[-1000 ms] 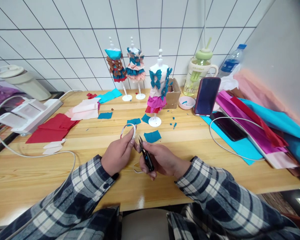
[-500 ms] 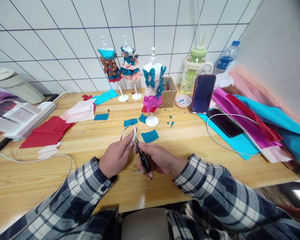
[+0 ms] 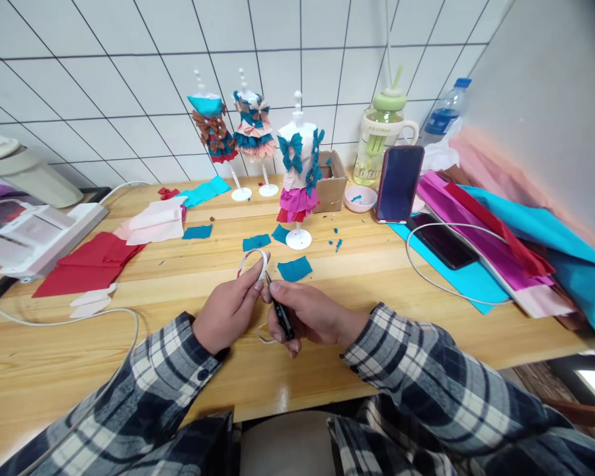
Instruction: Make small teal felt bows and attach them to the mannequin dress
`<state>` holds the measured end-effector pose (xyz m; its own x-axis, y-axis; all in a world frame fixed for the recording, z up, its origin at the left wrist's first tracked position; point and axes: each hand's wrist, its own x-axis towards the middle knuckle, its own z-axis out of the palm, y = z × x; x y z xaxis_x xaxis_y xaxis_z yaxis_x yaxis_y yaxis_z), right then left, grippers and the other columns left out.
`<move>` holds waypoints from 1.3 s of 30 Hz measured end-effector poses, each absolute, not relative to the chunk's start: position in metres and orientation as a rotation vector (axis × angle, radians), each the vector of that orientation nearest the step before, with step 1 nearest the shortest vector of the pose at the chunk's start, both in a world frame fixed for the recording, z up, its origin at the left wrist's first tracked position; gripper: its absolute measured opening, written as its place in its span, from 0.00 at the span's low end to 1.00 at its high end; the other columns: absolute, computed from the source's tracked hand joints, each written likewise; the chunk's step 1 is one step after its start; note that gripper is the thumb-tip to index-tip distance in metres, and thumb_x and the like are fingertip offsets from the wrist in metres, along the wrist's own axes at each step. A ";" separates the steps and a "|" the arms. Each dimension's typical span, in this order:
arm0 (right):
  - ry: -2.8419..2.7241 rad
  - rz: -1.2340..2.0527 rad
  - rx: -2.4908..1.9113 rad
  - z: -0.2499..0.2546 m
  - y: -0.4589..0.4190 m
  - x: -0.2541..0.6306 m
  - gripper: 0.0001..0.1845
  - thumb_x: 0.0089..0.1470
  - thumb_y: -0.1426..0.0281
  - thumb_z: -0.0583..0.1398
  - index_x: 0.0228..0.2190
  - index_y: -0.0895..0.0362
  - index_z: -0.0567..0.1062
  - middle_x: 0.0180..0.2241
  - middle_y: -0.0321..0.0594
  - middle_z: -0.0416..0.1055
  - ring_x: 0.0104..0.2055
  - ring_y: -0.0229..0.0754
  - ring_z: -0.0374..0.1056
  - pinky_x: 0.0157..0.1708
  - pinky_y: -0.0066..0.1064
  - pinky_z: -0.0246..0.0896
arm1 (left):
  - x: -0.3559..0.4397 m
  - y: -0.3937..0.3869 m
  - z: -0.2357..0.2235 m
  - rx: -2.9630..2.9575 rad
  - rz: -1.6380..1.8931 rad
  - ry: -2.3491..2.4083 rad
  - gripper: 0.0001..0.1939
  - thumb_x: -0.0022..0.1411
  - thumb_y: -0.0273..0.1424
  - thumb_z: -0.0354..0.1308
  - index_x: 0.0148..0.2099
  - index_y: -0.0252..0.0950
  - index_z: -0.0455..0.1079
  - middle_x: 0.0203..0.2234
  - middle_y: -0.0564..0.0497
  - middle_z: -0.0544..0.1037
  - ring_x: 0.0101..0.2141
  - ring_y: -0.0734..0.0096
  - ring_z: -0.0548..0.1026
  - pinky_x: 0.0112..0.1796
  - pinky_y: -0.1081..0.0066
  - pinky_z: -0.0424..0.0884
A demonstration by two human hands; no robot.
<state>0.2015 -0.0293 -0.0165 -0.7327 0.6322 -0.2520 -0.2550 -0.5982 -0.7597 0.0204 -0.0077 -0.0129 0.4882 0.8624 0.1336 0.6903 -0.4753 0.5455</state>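
A narrow white strip, which looks like tape, curls in a loop above my left hand, its thumb and fingers pinched around it. My right hand is closed around small black scissors, their metal tips at the strip beside my left fingertips. A pale curled end shows below the hands. Just beyond stands a small dress form with teal bows, a pinkish top and a magenta and red skirt. Teal paper pieces lie between it and my hands.
Two more dressed forms stand against the tiled wall. Behind the nearest form is a cardboard box; a pink bowl and a propped phone are right of it. Red paper and a power strip lie left. Coloured sheets pile up right.
The scissor blades, spread slightly apart before, now look closer together at the white strip. Both hands keep their grip. The whole view has shifted slightly.
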 end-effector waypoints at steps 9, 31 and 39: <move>-1.160 1.985 -0.945 -0.018 -0.025 0.205 0.14 0.63 0.55 0.43 0.35 0.52 0.57 0.18 0.28 0.68 0.12 0.34 0.59 0.14 0.25 0.60 | 0.021 -0.007 -0.012 2.290 0.562 1.315 0.28 0.69 0.38 0.39 0.68 0.34 0.48 0.29 0.52 0.78 0.32 0.69 0.76 0.39 0.72 0.71; -2.265 0.142 -2.270 -0.013 0.005 0.274 0.18 0.61 0.55 0.50 0.43 0.55 0.68 0.36 0.46 0.74 0.38 0.51 0.73 0.30 0.33 0.59 | -0.068 0.057 -0.006 2.775 0.478 1.770 0.27 0.56 0.34 0.50 0.59 0.36 0.65 0.46 0.44 0.74 0.47 0.51 0.68 0.50 0.51 0.61; -2.227 0.151 -2.296 -0.014 0.004 0.277 0.18 0.58 0.55 0.54 0.45 0.54 0.69 0.38 0.46 0.72 0.38 0.49 0.72 0.33 0.34 0.59 | -0.009 0.008 0.002 3.013 0.308 0.568 0.17 0.65 0.35 0.50 0.53 0.46 0.72 0.40 0.48 0.79 0.42 0.63 0.72 0.46 0.62 0.67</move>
<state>0.2771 0.0042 -0.0141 0.0293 0.9935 -0.1096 0.9993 -0.0319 -0.0218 -0.0094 0.0077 0.0016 0.9122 0.3663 0.1838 0.3542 -0.9302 0.0960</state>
